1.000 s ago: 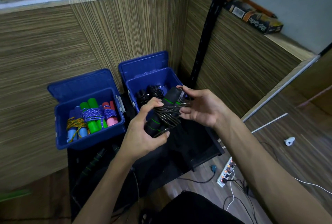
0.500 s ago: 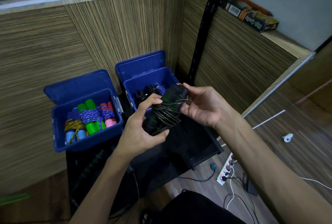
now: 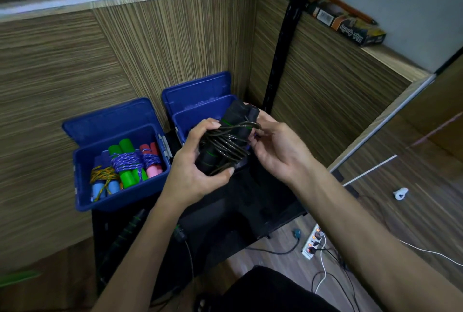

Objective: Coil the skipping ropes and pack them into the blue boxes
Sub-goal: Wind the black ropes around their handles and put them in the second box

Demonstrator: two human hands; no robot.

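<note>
A black skipping rope (image 3: 226,141) with green rings on its two handles has its dark cord wound around them. My left hand (image 3: 198,164) grips the lower end of the handles, thumb under the coil. My right hand (image 3: 278,146) holds the upper side, fingers pinching the cord's last loop. The bundle hangs just in front of the right blue box (image 3: 198,113), whose contents are hidden behind my hands. The left blue box (image 3: 112,201) holds coiled ropes with green, pink and blue handles.
Both boxes stand open on a low black table (image 3: 250,211) against a striped wooden wall. Another black rope (image 3: 125,234) with green rings lies on the table's left part. A black pole (image 3: 283,43) rises behind the right box. A power strip (image 3: 313,241) and cables lie on the floor.
The bundle has tilted more upright and moved slightly up toward the right box. My right fingers have shifted along the cord at the coil's upper side.
</note>
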